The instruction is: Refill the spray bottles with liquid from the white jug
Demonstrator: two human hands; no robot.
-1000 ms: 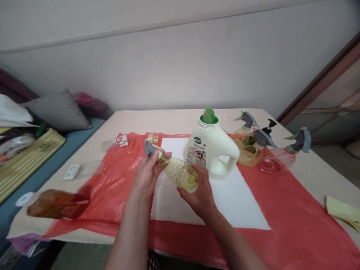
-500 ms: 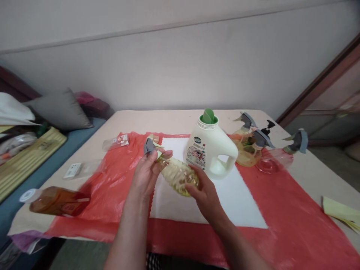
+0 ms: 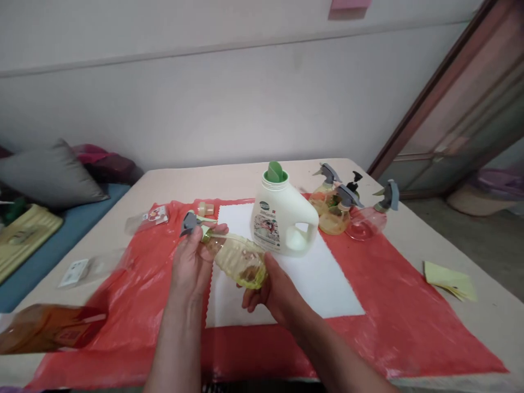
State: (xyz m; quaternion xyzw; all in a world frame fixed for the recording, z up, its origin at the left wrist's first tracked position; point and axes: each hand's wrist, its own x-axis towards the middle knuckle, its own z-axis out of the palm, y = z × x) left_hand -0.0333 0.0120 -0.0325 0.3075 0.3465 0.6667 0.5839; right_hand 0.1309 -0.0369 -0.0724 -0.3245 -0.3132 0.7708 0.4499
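**Holding a spray bottle in both hands above the table**

Head view. Holding the spray bottle (image 3: 235, 256) tilted, nearly on its side, you keep it in the air over the white sheet (image 3: 323, 278) that lies on the red plastic cover (image 3: 393, 322). Your left hand (image 3: 192, 265) closes round the neck just below the grey trigger head (image 3: 189, 222); your right hand (image 3: 272, 289) cups the base from beneath. The thin, ribbed clear wall will probably flex under a squeeze, and the yellowish liquid inside adds shifting weight, so the stiffer neck and the base look like the soundest holds. The white jug (image 3: 282, 221) stands upright just behind, with three more spray bottles (image 3: 339, 210) beyond it. An amber bottle (image 3: 49, 327) at lower left is blurred and cut off by the frame. Whether the trigger head is screwed fully home cannot be made out, since your fingers cover the collar.
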